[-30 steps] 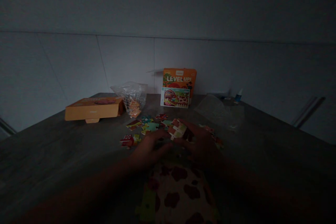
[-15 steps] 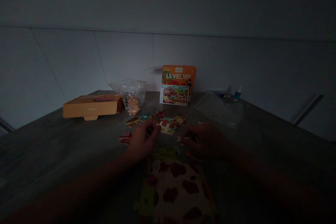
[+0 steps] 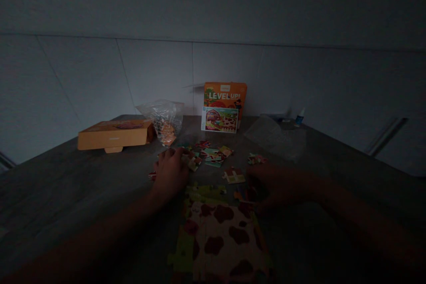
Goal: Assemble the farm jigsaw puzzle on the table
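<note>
Joined puzzle pieces (image 3: 229, 239) showing a spotted cow on green lie nearest me. My left hand (image 3: 171, 171) rests over loose pieces left of the pile, fingers bent down; whether it grips one is hidden. A piece (image 3: 194, 161) shows just right of its fingers. My right hand (image 3: 266, 184) is spread beside a blue and orange piece (image 3: 244, 194), thumb apart from the fingers, nothing visible between them. Between the hands lies a brown and cream piece (image 3: 234, 175). Behind it is a pile of loose pieces (image 3: 214, 156).
An orange box (image 3: 116, 135) lies at the left, beside a clear bag of pieces (image 3: 166, 124). An upright "LEVEL UP!" box (image 3: 241, 93) stands behind a farm picture card (image 3: 220, 120). At the right are a clear bag (image 3: 276, 137) and a small bottle (image 3: 300, 119).
My left hand has moved left, off the middle. The brown and cream piece now lies nearer me, and my right hand has opened and drawn slightly nearer.
</note>
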`<act>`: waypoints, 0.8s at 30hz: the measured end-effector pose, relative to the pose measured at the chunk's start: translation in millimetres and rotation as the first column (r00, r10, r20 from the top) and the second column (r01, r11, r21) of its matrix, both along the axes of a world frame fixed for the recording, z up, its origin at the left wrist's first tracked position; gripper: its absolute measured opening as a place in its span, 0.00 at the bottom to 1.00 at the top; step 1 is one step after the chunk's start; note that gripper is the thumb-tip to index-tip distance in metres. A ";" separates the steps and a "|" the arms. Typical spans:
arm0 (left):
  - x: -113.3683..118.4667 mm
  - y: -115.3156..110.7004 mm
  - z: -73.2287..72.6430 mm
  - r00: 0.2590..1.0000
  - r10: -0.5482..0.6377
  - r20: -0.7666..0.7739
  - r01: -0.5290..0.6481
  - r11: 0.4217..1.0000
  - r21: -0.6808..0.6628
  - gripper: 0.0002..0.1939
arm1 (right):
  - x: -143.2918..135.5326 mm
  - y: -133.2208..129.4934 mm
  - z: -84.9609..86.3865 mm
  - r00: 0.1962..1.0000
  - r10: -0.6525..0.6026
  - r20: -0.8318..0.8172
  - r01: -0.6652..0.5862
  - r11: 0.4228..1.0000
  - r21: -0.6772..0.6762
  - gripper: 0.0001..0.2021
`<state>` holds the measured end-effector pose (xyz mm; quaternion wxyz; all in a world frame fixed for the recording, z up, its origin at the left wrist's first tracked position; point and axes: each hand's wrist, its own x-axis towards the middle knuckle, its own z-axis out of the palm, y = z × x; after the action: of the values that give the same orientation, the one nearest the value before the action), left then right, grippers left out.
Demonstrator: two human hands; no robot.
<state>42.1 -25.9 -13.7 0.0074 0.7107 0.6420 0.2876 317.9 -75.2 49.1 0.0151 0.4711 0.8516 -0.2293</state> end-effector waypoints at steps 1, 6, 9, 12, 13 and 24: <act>0.6 -1.5 0.5 1.000 -0.011 -0.024 0.012 0.999 0.033 0.17 | -0.5 -0.1 0.5 0.999 0.031 -0.040 -0.030 1.000 0.007 0.23; 6.0 -16.1 9.5 0.867 -0.492 0.075 0.479 0.866 0.139 0.18 | -3.8 1.7 -3.0 0.993 0.096 -0.073 -0.086 0.987 0.134 0.22; 9.4 -27.1 13.8 0.661 -0.748 0.062 0.745 0.664 0.063 0.21 | -7.8 5.9 -13.4 0.989 0.089 -0.121 -0.048 0.950 0.309 0.23; 12.3 -32.5 15.3 0.534 -0.843 0.060 0.846 0.533 -0.034 0.18 | -14.8 10.4 -27.4 0.971 0.105 -0.214 -0.008 0.912 0.409 0.22; 13.0 -32.1 15.1 0.533 -0.844 0.068 0.846 0.531 -0.037 0.16 | -17.4 11.8 -31.8 0.968 0.105 -0.230 0.005 0.902 0.432 0.22; 2.0 0.6 3.8 1.000 -0.005 0.014 0.007 0.995 -0.095 0.23 | -7.3 30.8 -42.6 0.995 -0.040 -0.086 0.072 0.913 0.402 0.16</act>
<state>44.1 -25.3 -9.9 0.0465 0.7094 0.6527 0.2619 310.6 -44.3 6.5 -0.1217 0.4792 0.8667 -0.0662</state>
